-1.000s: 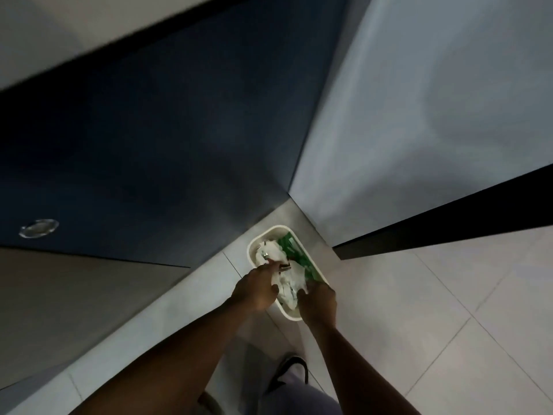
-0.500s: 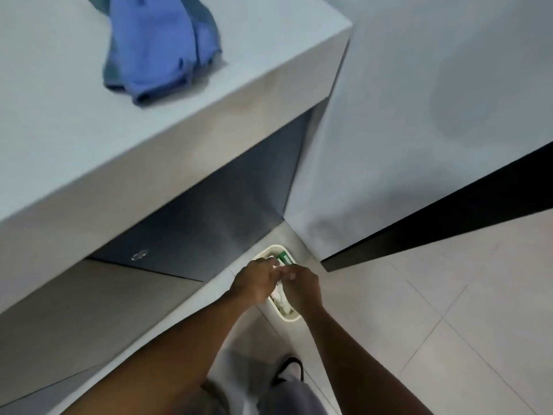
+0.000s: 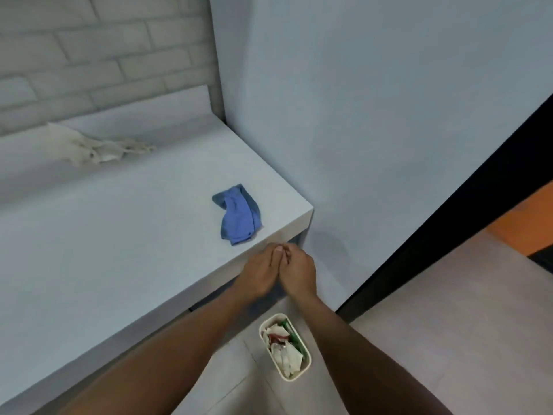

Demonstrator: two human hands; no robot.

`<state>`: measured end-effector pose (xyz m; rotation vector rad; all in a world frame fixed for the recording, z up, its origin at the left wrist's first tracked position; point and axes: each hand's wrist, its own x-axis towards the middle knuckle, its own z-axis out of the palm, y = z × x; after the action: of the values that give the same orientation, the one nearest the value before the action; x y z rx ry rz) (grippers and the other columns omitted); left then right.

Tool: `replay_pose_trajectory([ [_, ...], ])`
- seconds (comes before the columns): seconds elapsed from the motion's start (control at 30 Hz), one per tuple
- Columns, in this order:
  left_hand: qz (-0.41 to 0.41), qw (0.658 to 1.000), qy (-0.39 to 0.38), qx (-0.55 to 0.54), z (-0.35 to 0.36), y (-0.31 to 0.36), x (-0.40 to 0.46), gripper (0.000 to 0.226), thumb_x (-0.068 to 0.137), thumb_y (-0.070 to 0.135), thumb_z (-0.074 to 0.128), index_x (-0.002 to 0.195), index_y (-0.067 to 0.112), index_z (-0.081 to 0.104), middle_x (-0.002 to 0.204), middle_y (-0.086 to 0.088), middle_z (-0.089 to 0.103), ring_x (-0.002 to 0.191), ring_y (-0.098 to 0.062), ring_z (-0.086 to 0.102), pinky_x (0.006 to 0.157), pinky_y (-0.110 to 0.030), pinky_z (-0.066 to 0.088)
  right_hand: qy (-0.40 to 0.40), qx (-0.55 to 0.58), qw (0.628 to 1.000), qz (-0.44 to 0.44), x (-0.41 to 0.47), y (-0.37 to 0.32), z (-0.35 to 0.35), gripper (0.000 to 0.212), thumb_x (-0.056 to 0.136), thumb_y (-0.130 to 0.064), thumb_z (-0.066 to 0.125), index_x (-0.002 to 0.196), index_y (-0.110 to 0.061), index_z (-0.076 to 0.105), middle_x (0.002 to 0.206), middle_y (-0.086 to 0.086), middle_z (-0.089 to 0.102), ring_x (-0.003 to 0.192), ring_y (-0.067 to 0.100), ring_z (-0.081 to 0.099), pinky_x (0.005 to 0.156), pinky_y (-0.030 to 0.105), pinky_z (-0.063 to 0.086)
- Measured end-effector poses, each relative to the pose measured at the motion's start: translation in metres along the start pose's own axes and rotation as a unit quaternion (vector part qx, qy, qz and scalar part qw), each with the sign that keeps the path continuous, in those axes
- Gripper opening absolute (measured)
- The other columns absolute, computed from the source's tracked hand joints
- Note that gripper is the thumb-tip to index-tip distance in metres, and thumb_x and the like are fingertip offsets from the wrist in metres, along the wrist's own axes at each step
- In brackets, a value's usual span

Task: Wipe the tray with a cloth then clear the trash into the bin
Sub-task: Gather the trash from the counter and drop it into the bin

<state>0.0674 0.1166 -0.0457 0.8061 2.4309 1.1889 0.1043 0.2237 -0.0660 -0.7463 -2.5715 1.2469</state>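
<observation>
A small white bin (image 3: 308,363) stands on the floor between my forearms, full of crumpled white, red and green trash (image 3: 282,345). My left hand (image 3: 259,274) and my right hand (image 3: 299,272) are pressed together in front of the counter's corner, above the bin, with nothing visible in them. A crumpled blue cloth (image 3: 239,215) lies on the white counter (image 3: 119,235) just beyond my hands. No tray shows in this view.
A pale crumpled glove or rag (image 3: 95,146) lies at the back of the counter by the brick wall. A white wall panel (image 3: 374,130) rises to the right, edged by a black strip (image 3: 449,223). Grey floor tiles (image 3: 449,295) spread right of the bin.
My hands have lifted out of the bin and come up to the counter's corner, pressed together. The view has tilted up, so the counter top and cloth show.
</observation>
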Motion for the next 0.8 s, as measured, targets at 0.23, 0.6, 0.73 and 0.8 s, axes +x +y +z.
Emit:
replay_pose_trajectory([
  [0.23, -0.005, 0.992, 0.122, 0.011, -0.142, -0.006, -0.017, 0.038, 0.108, 0.036, 0.029, 0.119, 0.023, 0.063, 0.114, 0.003, 0.070, 0.099, -0.008, 0.064, 0.088, -0.026, 0.049, -0.031, 0.057, 0.991, -0.115, 0.016, -0.136, 0.040, 0.020, 0.100, -0.020, 0.048, 0.100, -0.022, 0.067, 0.090, -0.008, 0.068, 0.077, 0.005, 0.062, 0.063, 0.008, 0.041],
  [0.6, -0.099, 0.959, 0.242, 0.108, -0.336, -0.116, -0.131, 0.038, 0.103, 0.042, 0.041, 0.132, 0.023, 0.056, 0.117, 0.001, 0.066, 0.099, -0.015, 0.064, 0.092, -0.037, 0.051, -0.192, -0.010, 0.940, -0.281, -0.027, -0.308, 0.185, 0.028, 0.094, -0.039, 0.054, 0.119, -0.029, 0.062, 0.107, -0.010, 0.066, 0.096, 0.011, 0.064, 0.083, 0.033, 0.053],
  [0.73, -0.133, 0.947, 0.270, 0.113, -0.364, -0.154, -0.162, 0.035, 0.103, 0.041, 0.043, 0.131, 0.025, 0.057, 0.117, 0.000, 0.067, 0.099, -0.015, 0.065, 0.092, -0.036, 0.051, -0.233, -0.079, 0.917, -0.315, -0.036, -0.341, 0.225, 0.033, 0.094, -0.040, 0.054, 0.124, -0.029, 0.059, 0.114, -0.008, 0.064, 0.100, 0.012, 0.062, 0.084, 0.031, 0.051],
  [0.8, -0.160, 0.940, 0.278, 0.114, -0.372, -0.171, -0.169, 0.036, 0.102, 0.041, 0.045, 0.132, 0.026, 0.057, 0.117, 0.001, 0.066, 0.096, -0.014, 0.065, 0.091, -0.034, 0.051, -0.245, -0.122, 0.903, -0.332, -0.035, -0.347, 0.241, 0.035, 0.094, -0.041, 0.053, 0.126, -0.029, 0.058, 0.118, -0.006, 0.063, 0.105, 0.014, 0.060, 0.085, 0.031, 0.050],
])
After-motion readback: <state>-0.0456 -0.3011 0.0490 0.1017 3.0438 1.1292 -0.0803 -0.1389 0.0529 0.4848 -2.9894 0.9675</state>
